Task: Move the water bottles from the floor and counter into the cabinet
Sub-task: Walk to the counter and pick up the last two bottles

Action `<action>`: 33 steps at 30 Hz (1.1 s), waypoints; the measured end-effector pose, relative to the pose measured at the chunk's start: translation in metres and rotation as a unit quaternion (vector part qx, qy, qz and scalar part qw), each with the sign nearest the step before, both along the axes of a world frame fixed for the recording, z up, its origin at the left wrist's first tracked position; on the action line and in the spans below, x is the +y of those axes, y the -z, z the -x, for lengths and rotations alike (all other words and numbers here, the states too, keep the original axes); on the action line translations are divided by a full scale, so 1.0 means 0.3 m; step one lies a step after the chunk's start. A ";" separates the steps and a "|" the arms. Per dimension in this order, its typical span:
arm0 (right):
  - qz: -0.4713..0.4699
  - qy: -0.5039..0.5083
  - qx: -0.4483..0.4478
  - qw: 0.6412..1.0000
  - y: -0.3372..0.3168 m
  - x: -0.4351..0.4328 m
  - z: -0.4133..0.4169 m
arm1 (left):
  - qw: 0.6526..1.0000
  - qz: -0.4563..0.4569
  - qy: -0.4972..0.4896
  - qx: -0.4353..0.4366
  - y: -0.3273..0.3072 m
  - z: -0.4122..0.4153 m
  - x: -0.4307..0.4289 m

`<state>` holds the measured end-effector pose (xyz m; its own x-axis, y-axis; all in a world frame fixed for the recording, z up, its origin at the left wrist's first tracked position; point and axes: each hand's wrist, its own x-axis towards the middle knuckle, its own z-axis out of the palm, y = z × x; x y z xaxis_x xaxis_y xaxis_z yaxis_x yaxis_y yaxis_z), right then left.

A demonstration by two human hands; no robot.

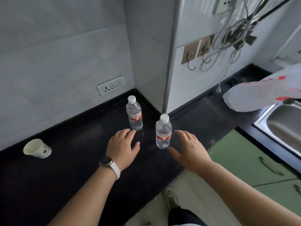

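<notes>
Released, left grip [123, 145] and right grip [189, 147] flank a water bottle [163, 132] on the desk [65, 168]; second bottle [134, 115] just beyond left grip, paper cup [37, 148] farther left.

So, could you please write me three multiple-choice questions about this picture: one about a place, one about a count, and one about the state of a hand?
1. Where does the paper cup lie?
A. in the sink
B. on the counter, left of the left hand
C. between the two bottles

2. How many water bottles stand on the counter?
A. one
B. two
C. three

3. How is the right hand?
A. gripping a bottle's cap
B. a fist pressed on the counter
C. open, fingers spread beside the nearer bottle

Answers:
1 B: the cup lies on its side on the black counter, far left.
2 B: two white-capped bottles stand upright there.
3 C: its fingers are straight and curl round nothing.
</notes>
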<state>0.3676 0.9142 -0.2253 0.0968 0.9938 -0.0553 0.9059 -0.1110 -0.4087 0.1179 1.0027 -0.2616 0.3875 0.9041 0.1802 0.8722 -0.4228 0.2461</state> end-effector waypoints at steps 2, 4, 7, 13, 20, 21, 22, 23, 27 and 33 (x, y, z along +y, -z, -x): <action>0.019 0.015 0.049 0.999 0.024 0.061 -0.029 | 0.997 0.044 -0.051 -0.031 0.021 -0.032 0.047; 0.047 0.015 0.102 0.994 0.057 0.115 -0.055 | 0.988 0.087 -0.109 -0.066 0.030 -0.065 0.092; 0.080 0.000 0.174 0.982 0.096 0.192 -0.088 | 0.959 0.150 -0.182 -0.159 0.051 -0.106 0.169; 0.118 -0.047 0.256 0.958 0.183 0.303 -0.140 | 0.887 0.223 -0.251 -0.316 0.075 -0.164 0.313; 0.138 -0.094 0.298 0.940 0.252 0.365 -0.167 | 0.857 0.238 -0.265 -0.372 0.105 -0.191 0.384; 0.148 -0.099 0.301 0.937 0.255 0.373 -0.170 | 0.855 0.236 -0.267 -0.378 0.106 -0.200 0.387; 0.155 -0.102 0.306 0.934 0.260 0.380 -0.173 | 0.852 0.232 -0.271 -0.383 0.107 -0.208 0.390; 0.159 -0.103 0.310 0.931 0.266 0.386 -0.176 | 0.849 0.228 -0.274 -0.389 0.110 -0.215 0.391; 0.169 -0.113 0.319 0.926 0.275 0.400 -0.190 | 0.848 0.197 -0.298 -0.391 0.119 -0.234 0.379; 0.162 -0.139 0.323 0.922 0.242 0.408 -0.189 | 0.840 0.150 -0.342 -0.395 0.087 -0.261 0.298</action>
<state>0.4242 1.0364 -0.2977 -0.3158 0.8962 -0.3116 0.4978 -0.1230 -0.8585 0.1961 1.0920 -0.2877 -0.3738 0.9170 -0.1389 0.4009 0.2948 0.8674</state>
